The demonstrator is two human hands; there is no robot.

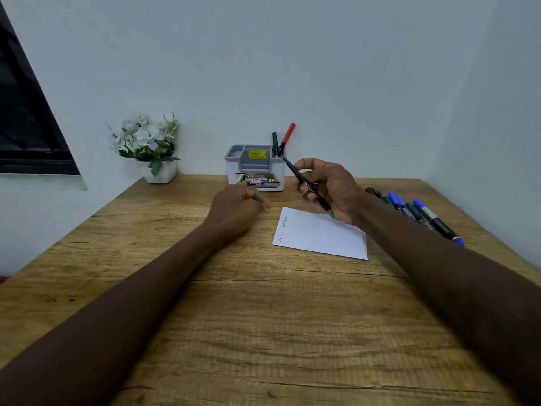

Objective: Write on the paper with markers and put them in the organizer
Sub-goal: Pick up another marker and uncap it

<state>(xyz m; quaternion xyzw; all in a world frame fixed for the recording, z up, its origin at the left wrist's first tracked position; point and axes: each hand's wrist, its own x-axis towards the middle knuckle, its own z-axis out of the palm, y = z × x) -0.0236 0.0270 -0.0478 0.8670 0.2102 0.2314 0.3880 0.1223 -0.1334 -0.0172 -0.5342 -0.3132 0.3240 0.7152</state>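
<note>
- Already two markers stand in the organizer, in its right rear compartment, one black and one with a red cap, so part of the putting away looks done
- The paper lies flat on the tabletop, in front of the organizer and a little to its right; a short line of writing runs along its left edge, and the rest of the sheet is blank
- The right hand has its grip closed round a thin black marker, held in the air above the far edge of the paper, tip pointing up and away toward the organizer, clear of the sheet
- The left hand rests on the tabletop just left of the paper, fingers curled; a red speck shows among them, maybe a cap, but I cannot tell whether that grip holds anything
- A row of loose markers, blue, green and black, lies on the tabletop to the right of the paper, beside the right forearm
- By my judgement the task is somewhere between early and middle: the held marker is not yet in the organizer, and the loose row is not yet written with or stowed
</note>
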